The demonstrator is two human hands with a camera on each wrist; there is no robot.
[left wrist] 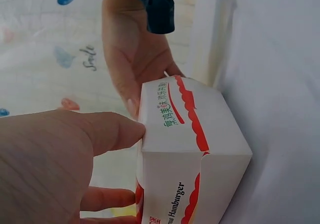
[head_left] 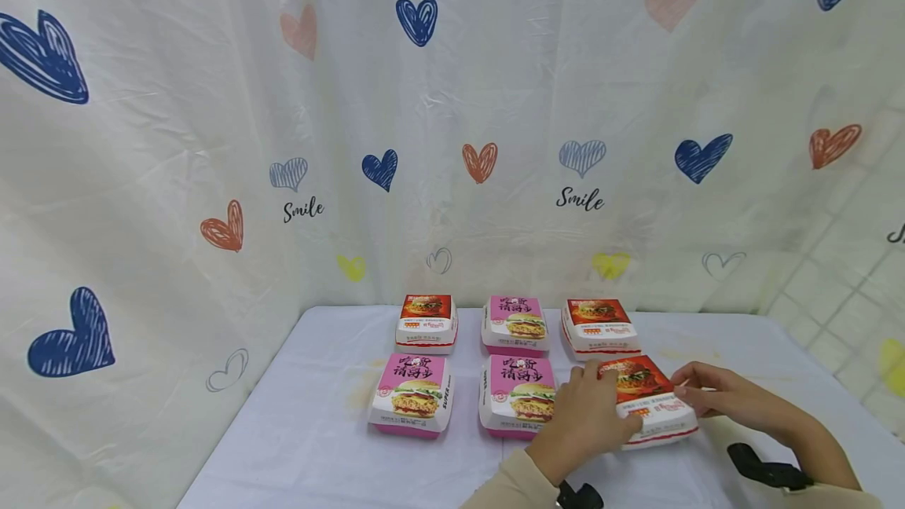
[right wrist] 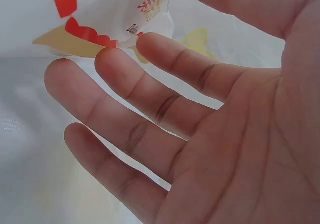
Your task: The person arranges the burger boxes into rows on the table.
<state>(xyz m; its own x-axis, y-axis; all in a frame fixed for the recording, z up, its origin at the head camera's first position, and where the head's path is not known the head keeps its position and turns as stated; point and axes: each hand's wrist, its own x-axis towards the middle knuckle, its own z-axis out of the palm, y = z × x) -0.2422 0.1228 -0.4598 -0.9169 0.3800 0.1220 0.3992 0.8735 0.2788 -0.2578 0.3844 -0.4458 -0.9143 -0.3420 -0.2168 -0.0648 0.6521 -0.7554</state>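
A red-and-white burger box (head_left: 654, 407) sits turned at an angle at the front right of the group, between both hands. My left hand (head_left: 583, 411) lies over its left side; in the left wrist view the thumb (left wrist: 117, 131) is straight with its tip at the lid's edge, and other fingertips reach the lid lower down. At the box's right side is my right hand (head_left: 742, 399), thumb at the lid's edge. The right wrist view shows the right hand's fingers (right wrist: 145, 103) spread and extended beside the box (right wrist: 120, 13), with tan under its red scalloped trim.
Two pink-topped burger boxes, one at left (head_left: 412, 395) and one in the middle (head_left: 518, 391), share the front row. Behind stand a red-topped box (head_left: 427, 324), a pink-topped box (head_left: 516, 326) and another red-topped box (head_left: 601, 328). A heart-printed curtain (head_left: 495, 100) hangs behind the white-covered table (head_left: 297, 430).
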